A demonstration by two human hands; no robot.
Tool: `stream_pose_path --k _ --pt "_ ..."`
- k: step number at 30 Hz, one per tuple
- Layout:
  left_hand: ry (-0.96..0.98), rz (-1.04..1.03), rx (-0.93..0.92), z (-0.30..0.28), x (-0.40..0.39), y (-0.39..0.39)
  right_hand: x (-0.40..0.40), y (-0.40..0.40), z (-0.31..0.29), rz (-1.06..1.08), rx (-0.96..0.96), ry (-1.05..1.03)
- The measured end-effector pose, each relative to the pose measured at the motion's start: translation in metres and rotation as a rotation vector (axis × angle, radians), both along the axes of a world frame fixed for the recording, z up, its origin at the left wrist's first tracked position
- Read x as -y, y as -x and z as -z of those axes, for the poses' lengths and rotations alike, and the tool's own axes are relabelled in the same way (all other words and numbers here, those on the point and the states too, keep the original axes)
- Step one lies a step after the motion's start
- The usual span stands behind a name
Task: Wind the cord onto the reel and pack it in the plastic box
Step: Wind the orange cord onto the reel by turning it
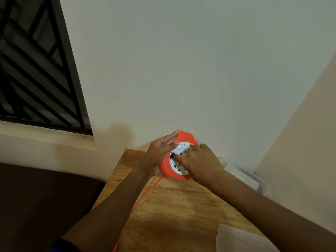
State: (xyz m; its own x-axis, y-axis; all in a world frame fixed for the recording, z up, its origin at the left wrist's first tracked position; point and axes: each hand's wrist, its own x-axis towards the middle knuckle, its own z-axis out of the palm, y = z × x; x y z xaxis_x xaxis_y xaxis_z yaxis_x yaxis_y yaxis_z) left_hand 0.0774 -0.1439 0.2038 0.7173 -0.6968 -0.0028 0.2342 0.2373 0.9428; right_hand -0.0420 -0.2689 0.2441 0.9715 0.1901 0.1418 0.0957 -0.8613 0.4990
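An orange cord reel (185,138) with a white socket face (179,165) is held tilted above the far end of the wooden table (181,206). My left hand (157,154) grips its left rim, thumb lying on the white face. My right hand (201,162) rests on the white face with fingers pressed into it. An orange cord (143,197) runs from the reel's lower edge down across the table and off the near edge. A clear plastic box (245,179) stands at the table's far right, against the wall, partly hidden by my right forearm.
A clear plastic lid or tray (241,239) lies at the table's near right corner. Walls close in behind and to the right. A barred window (36,70) is at the upper left, and dark floor lies left of the table.
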Motion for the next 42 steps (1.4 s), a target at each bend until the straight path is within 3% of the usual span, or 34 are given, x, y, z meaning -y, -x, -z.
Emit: stream_pose_path --k 1,3,5,8,10,12,16,18,26,35,38,42 --pt "0.015 -0.015 0.006 0.0 0.001 0.0 0.0 -0.001 0.002 0.06 0.04 -0.087" --pt "0.065 -0.049 -0.002 0.001 0.005 0.0 -0.004 -0.002 -0.001 0.291 0.164 -0.473" --pt "0.082 -0.085 -0.02 0.001 0.006 -0.001 -0.006 -0.006 -0.005 0.485 0.208 -1.031" --pt "0.067 -0.129 -0.009 0.003 0.002 -0.005 -0.008 -0.008 -0.008 0.596 0.114 -1.793" --pt "0.069 -0.155 -0.004 0.004 0.001 -0.009 -0.01 -0.004 -0.008 0.593 0.055 -1.934" --pt "0.077 -0.153 -0.024 0.003 0.003 -0.01 -0.01 -0.002 -0.006 0.542 0.069 -1.651" --pt "0.057 -0.152 -0.001 -0.001 0.005 -0.012 -0.002 0.004 -0.004 0.161 0.233 -0.6" --pt "0.062 -0.124 -0.001 -0.002 0.004 -0.013 0.004 0.006 -0.004 -0.031 0.167 -0.358" --pt "0.055 -0.013 -0.009 0.007 0.001 -0.013 0.017 0.008 -0.014 -0.264 -0.067 -0.088" --pt "0.025 0.043 0.025 0.001 -0.001 -0.017 0.008 0.005 -0.007 -0.119 -0.138 0.136" --pt "0.063 0.021 0.017 -0.003 0.0 -0.018 0.002 -0.002 -0.009 0.001 -0.064 0.104" --pt "0.101 -0.085 -0.034 0.001 0.002 -0.014 0.004 -0.014 -0.018 0.21 -0.07 -0.223"
